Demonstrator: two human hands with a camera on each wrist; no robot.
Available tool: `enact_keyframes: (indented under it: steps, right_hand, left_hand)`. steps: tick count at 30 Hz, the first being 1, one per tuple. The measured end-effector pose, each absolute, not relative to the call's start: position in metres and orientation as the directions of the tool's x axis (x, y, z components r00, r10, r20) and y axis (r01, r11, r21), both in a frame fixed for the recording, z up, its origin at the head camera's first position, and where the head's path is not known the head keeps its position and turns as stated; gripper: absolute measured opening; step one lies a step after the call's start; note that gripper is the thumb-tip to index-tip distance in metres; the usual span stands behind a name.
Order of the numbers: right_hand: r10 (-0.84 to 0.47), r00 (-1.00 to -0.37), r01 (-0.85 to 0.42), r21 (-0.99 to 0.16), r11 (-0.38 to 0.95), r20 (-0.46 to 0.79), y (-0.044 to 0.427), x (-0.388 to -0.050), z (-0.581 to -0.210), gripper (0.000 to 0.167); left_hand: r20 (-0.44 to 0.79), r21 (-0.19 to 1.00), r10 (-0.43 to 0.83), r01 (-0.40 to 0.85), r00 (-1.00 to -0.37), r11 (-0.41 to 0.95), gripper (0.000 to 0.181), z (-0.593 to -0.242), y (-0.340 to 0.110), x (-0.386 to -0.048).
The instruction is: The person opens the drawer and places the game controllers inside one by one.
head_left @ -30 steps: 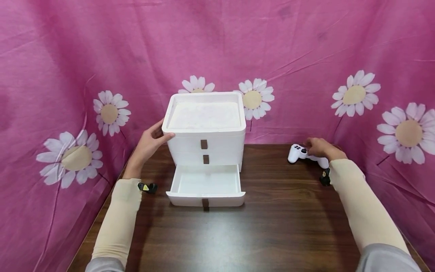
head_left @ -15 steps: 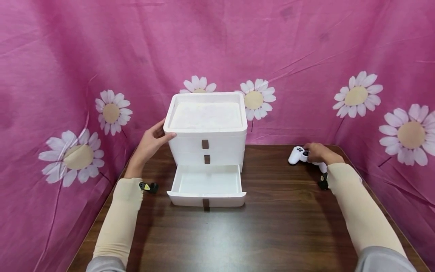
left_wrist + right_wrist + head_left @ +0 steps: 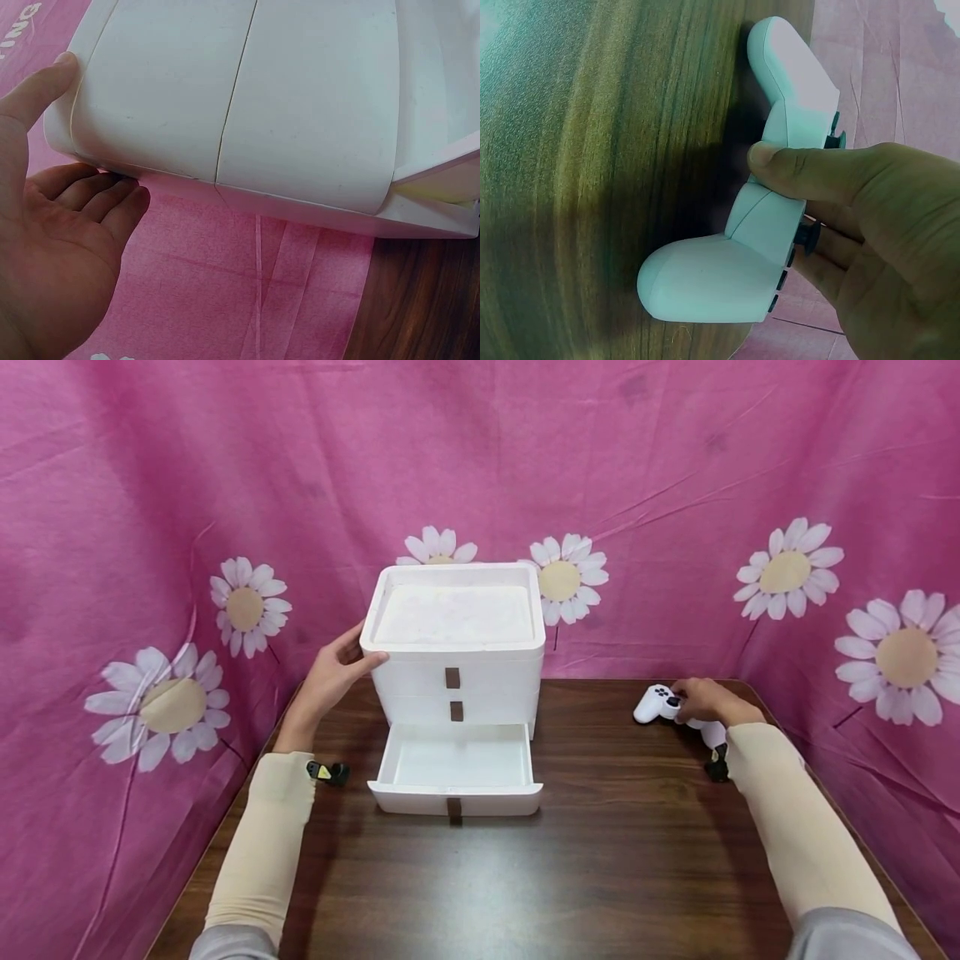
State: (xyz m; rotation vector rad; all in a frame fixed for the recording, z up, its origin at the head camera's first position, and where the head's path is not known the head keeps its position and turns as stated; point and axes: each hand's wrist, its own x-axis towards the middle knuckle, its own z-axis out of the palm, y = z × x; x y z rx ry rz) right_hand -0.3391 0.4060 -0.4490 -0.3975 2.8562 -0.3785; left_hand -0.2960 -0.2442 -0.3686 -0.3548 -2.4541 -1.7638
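Note:
A white drawer unit (image 3: 457, 689) with brown pull tabs stands on the table, its bottom drawer (image 3: 457, 764) pulled out and bare inside. My left hand (image 3: 330, 681) holds the unit's upper left corner. In the left wrist view, the thumb (image 3: 52, 86) lies on the front face while the bent fingers (image 3: 97, 195) touch the side. Far to the right, my right hand (image 3: 708, 700) pinches a white game controller (image 3: 656, 703) by its middle. From the right wrist, the thumb (image 3: 810, 172) presses the controller's near edge between its two grips; the other fingers are partly hidden behind it.
The dark wooden table (image 3: 585, 868) extends in front of the drawer unit and between it and the controller. A pink cloth (image 3: 637, 460) with white daisies hangs behind and on both sides, close to the table's edges.
My right hand has shifted slightly toward me, and the controller sits a little lower and differently angled in its grip. The left hand keeps its place on the drawer unit.

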Motion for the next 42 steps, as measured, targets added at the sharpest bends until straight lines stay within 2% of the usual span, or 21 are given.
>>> enact_keyframes:
  steps: [17,32,39,42]
  right_hand:
    - [-0.286,-0.946,-0.244,-0.241,0.939,-0.156,0.406,-0.333,-0.437,0.064]
    - [-0.419,-0.907,-0.406,-0.2,0.892,-0.029,0.372,-0.308,-0.384,0.049]
    - [-0.463,-0.886,-0.45,-0.191,0.872,-0.023,0.341,-0.281,-0.354,0.054]
    - [-0.474,-0.88,-0.462,-0.187,0.867,-0.023,0.326,-0.27,-0.343,0.051]
  left_hand:
    - [0.197,0.923,0.141,0.232,-0.97,0.307,0.082,-0.368,-0.243,-0.298]
    - [0.197,0.916,0.135,0.232,-0.971,0.327,0.082,-0.369,-0.245,-0.297]
    - [0.201,0.917,0.134,0.235,-0.97,0.323,0.08,-0.369,-0.246,-0.296]
    - [0.201,0.916,0.134,0.234,-0.97,0.325,0.08,-0.368,-0.246,-0.295]
